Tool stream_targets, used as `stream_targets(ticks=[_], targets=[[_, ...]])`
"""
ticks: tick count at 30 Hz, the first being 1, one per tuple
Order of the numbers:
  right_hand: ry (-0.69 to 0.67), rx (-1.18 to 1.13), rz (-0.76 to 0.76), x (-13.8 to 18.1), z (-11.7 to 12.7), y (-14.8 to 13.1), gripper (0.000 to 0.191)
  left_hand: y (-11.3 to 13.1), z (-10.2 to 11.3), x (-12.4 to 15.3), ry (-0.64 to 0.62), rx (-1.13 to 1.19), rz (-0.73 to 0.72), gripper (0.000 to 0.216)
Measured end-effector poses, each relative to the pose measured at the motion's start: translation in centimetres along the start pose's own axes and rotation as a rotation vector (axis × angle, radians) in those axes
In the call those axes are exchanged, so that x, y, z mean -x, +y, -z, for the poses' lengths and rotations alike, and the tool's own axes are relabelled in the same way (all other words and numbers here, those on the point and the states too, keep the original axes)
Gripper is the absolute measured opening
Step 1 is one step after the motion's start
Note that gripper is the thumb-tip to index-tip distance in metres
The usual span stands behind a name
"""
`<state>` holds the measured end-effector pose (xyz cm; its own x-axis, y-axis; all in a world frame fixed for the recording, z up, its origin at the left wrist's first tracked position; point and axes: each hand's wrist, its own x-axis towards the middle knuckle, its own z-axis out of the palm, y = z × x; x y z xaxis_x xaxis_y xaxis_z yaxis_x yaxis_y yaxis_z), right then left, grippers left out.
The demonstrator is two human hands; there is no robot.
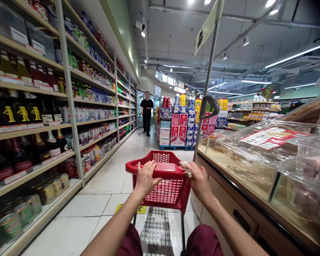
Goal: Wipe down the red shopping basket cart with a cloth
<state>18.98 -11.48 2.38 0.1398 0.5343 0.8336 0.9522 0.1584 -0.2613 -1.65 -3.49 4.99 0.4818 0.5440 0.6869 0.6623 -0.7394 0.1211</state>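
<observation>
Bare forearms [117, 224] are seen nearest, reaching to the red cart [184, 199], stood just beside the counter [224, 186]. L hand [146, 179] is laid loosely on the handle [165, 174], not clenched; in R hand [201, 181], at the handle's R end, a crumpled whitish item [186, 168] (ID unclear) is gripped. Prob. step: cart being pushed fwd; steering clear of counter seems req'd next.

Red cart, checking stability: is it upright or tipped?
Upright: the red cart stands with its dark legs below the basket.
</observation>
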Motion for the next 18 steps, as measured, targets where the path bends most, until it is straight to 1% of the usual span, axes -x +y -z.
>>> stream_targets(ticks=[1,2,3,4,5,7,8,9,10,11,13,14,15,16,18], targets=[[0.035,0.035,-0.09,-0.1,0.3,0.9,0.036,0.1,-0.1,0.1,0.01,0.002,0.009,0.045],[0.057,0.055,-0.149,-0.2,0.4,1.2,0.035,0.2,-0.3,0.1,0.016,0.004,0.018,0.044],[0.065,0.057,-0.168,-0.3,0.3,1.0,0.035,0.4,-0.4,0.1,0.017,0.006,0.023,0.045],[0.063,0.042,-0.146,-0.4,-0.2,0.3,0.035,0.6,-0.6,0.1,0.015,0.007,0.025,0.046],[0.042,0.017,-0.081,-0.4,-0.7,-0.7,0.036,0.8,-0.7,0.0,0.013,0.008,0.025,0.046],[-0.018,-0.028,0.1,-0.4,-1.7,-2.6,0.039,1.0,-0.9,0.0,0.001,0.005,0.019,0.047],[-0.04,-0.033,0.168,-0.4,-1.9,-2.9,0.04,1.1,-0.9,-0.1,-0.01,0.001,0.012,0.048],[-0.049,-0.024,0.201,-0.2,-1.7,-2.6,0.041,1.1,-0.8,-0.1,-0.02,-0.003,0.006,0.049],[-0.041,-0.001,0.187,-0.1,-1.4,-1.7,0.041,1.1,-0.8,-0.1,-0.027,-0.008,0.003,0.049],[-0.01,0.036,0.123,0.0,-0.8,-0.5,0.041,1.1,-0.7,-0.1,-0.031,-0.011,0.004,0.05],[0.078,0.122,-0.064,0.2,0.3,2.0,0.039,1.3,-0.7,-0.1,-0.03,-0.011,0.015,0.05],[0.108,0.151,-0.13,0.3,0.6,2.6,0.038,1.4,-0.7,-0.1,-0.026,-0.009,0.02,0.05],[0.125,0.164,-0.157,0.3,0.6,2.6,0.038,1.5,-0.8,-0.1,-0.021,-0.007,0.023,0.049],[0.129,0.16,-0.141,0.3,0.3,2.1,0.038,1.6,-0.9,-0.1,-0.014,-0.004,0.021,0.049],[0.084,0.116,0.003,0.3,-0.6,0.0,0.041,1.7,-1.0,-0.1,0.003,0.0,0.007,0.049]])
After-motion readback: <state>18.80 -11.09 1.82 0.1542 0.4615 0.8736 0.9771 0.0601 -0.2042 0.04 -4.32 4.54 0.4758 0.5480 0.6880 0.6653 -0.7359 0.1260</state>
